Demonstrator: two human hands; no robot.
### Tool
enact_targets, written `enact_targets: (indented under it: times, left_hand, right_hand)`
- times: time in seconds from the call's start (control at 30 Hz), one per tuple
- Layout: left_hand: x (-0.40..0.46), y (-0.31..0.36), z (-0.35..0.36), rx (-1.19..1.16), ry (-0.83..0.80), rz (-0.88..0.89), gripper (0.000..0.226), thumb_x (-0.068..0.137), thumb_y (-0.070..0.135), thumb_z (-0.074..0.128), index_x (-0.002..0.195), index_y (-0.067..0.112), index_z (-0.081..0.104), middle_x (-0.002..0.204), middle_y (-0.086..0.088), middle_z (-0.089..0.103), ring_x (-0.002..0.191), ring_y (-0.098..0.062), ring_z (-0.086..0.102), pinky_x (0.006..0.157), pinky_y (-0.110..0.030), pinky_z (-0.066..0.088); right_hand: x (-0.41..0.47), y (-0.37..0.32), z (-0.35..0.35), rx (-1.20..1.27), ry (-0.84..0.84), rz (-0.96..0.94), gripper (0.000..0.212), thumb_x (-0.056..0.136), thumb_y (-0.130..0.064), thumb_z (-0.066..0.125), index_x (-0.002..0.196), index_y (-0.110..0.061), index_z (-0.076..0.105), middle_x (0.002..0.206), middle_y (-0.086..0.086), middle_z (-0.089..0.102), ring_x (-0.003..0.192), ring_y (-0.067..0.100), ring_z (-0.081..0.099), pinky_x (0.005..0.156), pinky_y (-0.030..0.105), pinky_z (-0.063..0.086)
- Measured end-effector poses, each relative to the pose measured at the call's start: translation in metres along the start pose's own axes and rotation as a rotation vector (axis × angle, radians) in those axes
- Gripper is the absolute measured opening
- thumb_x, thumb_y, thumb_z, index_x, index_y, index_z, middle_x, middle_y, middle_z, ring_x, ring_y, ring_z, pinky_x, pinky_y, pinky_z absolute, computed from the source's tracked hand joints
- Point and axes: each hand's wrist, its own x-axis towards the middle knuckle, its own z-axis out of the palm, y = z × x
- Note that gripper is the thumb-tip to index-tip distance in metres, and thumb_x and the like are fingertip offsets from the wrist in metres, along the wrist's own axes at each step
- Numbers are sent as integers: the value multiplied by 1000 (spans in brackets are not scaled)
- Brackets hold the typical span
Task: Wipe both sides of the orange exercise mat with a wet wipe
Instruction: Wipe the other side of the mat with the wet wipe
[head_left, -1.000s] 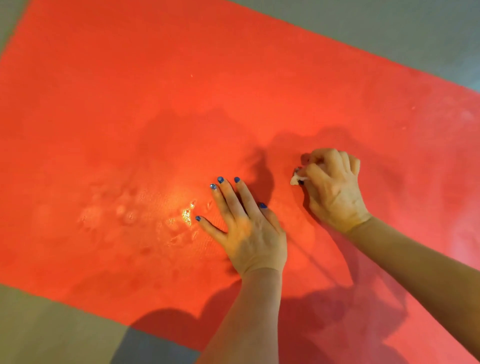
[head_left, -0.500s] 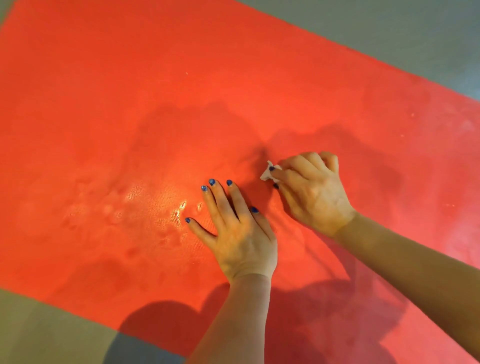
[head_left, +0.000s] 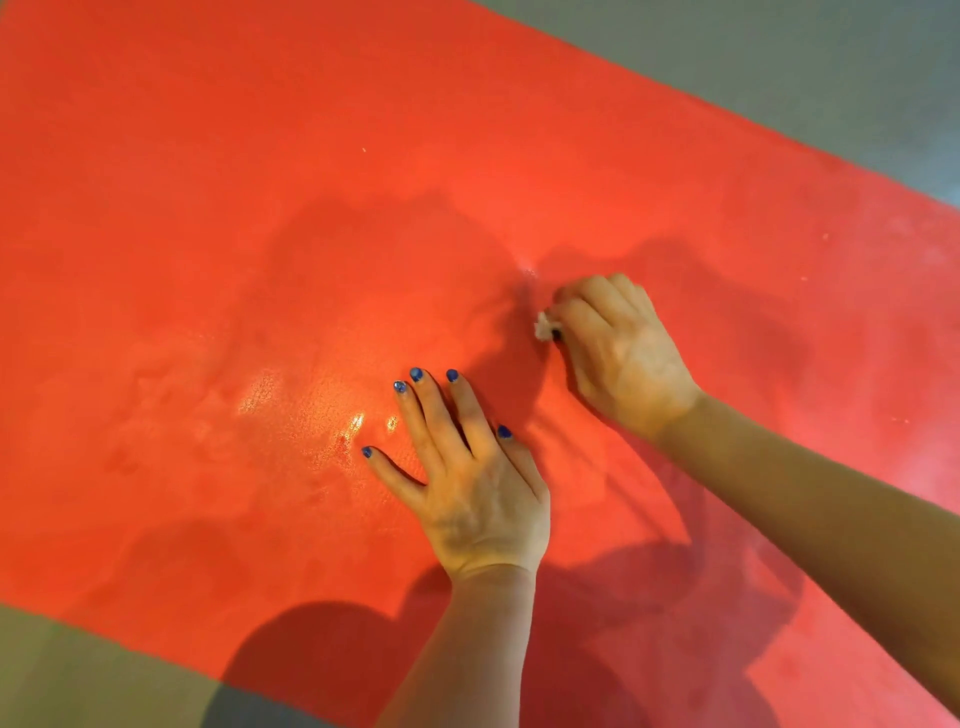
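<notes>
The flat orange foam exercise mat (head_left: 363, 234) fills the floor. The left hand (head_left: 467, 478) presses it open-palmed; at its 1 o'clock the right hand (head_left: 618, 353) clutches a crumpled white wet wipe (head_left: 544, 327). The mat is probably light and floppy (slick where wet): grip an edge to flip.

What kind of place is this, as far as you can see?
Probably an indoor floor, at home or in a gym: an orange exercise mat lies flat on plain grey floor, with nothing else in view to tell more.

Our left hand (head_left: 478, 488) flat on the mat (head_left: 260, 208), our right hand (head_left: 618, 353) on the mat beyond and right of its fingertips, wipe (head_left: 543, 327) under our right fingers, floor (head_left: 779, 62) around the mat
</notes>
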Motion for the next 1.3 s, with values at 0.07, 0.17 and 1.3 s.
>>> enact_targets:
  times: [0.07,0.17,1.3]
  left_hand:
    - [1,0,0,2,-8,-4,62,95,25,38,154,8,35,165,-17,23,156,-30,12,117,-70,12]
    - [1,0,0,2,-15,-12,62,95,26,37,154,8,35,165,-17,22,156,-30,12,117,-70,13]
    - [39,34,7,-60,-9,18,68,94,30,32,158,8,28,169,-10,13,157,-25,7,117,-71,5]
  right_hand:
    - [-14,3,-5,20,-28,-18,27,101,-20,47,99,-4,68,100,13,61,80,33,54,71,46,44]
    - [5,2,5,95,-6,-38,22,98,-16,53,86,-3,66,90,14,59,75,33,53,72,43,45]
    - [-22,24,-2,-21,159,191,22,94,-26,56,82,-13,70,97,7,59,84,27,49,75,34,28]
